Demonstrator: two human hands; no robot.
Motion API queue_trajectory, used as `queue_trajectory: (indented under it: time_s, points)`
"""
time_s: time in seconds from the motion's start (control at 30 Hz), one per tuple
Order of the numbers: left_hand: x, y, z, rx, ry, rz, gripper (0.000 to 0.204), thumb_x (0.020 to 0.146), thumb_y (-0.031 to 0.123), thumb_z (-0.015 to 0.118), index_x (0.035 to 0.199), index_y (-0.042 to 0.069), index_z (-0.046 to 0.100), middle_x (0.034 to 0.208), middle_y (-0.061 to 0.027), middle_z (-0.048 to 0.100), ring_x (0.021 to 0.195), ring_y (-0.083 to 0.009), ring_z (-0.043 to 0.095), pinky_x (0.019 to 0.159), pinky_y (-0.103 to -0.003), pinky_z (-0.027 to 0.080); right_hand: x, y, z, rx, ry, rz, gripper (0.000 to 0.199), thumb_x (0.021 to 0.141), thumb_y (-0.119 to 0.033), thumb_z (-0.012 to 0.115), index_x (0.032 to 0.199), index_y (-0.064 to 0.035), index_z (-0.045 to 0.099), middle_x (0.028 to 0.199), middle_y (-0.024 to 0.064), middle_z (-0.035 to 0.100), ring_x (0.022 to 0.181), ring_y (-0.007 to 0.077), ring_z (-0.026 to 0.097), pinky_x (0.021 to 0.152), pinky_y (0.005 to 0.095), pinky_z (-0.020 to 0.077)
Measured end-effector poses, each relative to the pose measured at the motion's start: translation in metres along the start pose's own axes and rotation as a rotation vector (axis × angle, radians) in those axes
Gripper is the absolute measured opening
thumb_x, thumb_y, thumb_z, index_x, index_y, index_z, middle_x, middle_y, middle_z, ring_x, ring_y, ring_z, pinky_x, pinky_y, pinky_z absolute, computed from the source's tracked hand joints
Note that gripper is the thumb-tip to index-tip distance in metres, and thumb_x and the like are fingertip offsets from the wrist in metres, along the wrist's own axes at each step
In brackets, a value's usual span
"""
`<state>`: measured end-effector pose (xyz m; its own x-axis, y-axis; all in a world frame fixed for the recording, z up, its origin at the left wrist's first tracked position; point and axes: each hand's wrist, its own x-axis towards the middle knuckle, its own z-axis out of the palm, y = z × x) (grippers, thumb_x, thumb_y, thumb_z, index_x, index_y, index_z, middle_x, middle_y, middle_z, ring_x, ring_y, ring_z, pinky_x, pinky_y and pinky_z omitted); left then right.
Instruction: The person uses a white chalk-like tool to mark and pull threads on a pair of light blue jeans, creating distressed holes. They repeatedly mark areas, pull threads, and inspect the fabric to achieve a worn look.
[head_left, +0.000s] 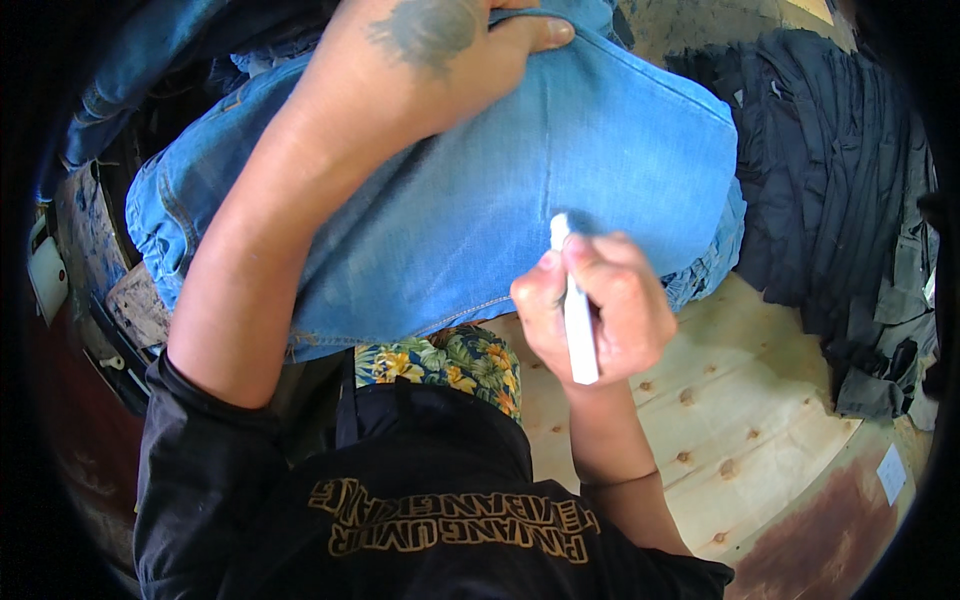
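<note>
The left hand (420, 60) is lying flat, fingers spread, pressing on the far edge of a light blue denim garment (480, 200) that is lying across the stack in front of the person. Further right, the right hand (600, 310) is clamping its fingers around a white stick-shaped marker (575, 310), whose tip is touching the denim near its middle seam. Beyond, a pile of dark navy folded garments (830, 160) is resting on the pale wooden table (720, 400).

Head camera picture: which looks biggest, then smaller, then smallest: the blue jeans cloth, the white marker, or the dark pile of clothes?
1. Blue jeans cloth, though nearest the camera.
2. Dark pile of clothes.
3. White marker, held in the right hand.
</note>
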<state>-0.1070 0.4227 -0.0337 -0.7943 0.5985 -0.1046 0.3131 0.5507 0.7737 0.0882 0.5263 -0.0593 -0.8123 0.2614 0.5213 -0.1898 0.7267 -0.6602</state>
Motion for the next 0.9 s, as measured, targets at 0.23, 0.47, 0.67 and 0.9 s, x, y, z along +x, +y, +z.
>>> queue_trajectory:
  time_s: [0.23,0.47,0.67,0.9]
  points:
    - [0.000,-0.001,0.000,-0.024,0.039,0.087,0.023,0.089,0.017,0.077,0.078,-0.003,0.073,0.071,-0.0290,0.063,0.067,-0.0469,0.067,0.061,-0.046,0.052,0.052,0.020,0.030,-0.077,0.000,0.055,0.018,0.071,0.008,0.075,0.084,-0.0014,0.065,0.068,0.0080,0.059,0.053,0.0217,0.056,0.050,0.0318,0.0472]
    - [0.000,-0.005,0.001,-0.012,0.023,0.065,0.024,0.089,0.017,0.077,0.078,-0.003,0.073,0.070,-0.0298,0.061,0.068,-0.0473,0.066,0.061,-0.047,0.052,0.053,0.016,0.027,-0.082,-0.107,0.182,0.017,0.071,0.008,0.074,0.080,-0.0018,0.063,0.067,0.0096,0.056,0.052,0.0224,0.053,0.050,0.0318,0.0456]
    - [0.002,-0.005,0.003,-0.049,0.000,0.040,0.025,0.089,0.017,0.077,0.078,-0.004,0.073,0.069,-0.0298,0.060,0.065,-0.0473,0.065,0.060,-0.047,0.051,0.032,0.003,0.012,-0.032,-0.092,0.059,0.018,0.072,0.010,0.076,0.084,0.0015,0.065,0.068,0.0089,0.060,0.052,0.0149,0.052,0.049,0.0265,0.0433]
    - [0.002,-0.003,0.003,-0.007,0.025,0.063,0.027,0.089,0.018,0.078,0.076,-0.005,0.072,0.069,-0.0301,0.060,0.066,-0.0473,0.066,0.060,-0.047,0.051,0.046,0.016,0.027,-0.049,-0.018,0.066,0.017,0.076,0.009,0.076,0.085,0.0003,0.066,0.069,0.0063,0.062,0.055,0.0116,0.052,0.050,0.0252,0.0419]
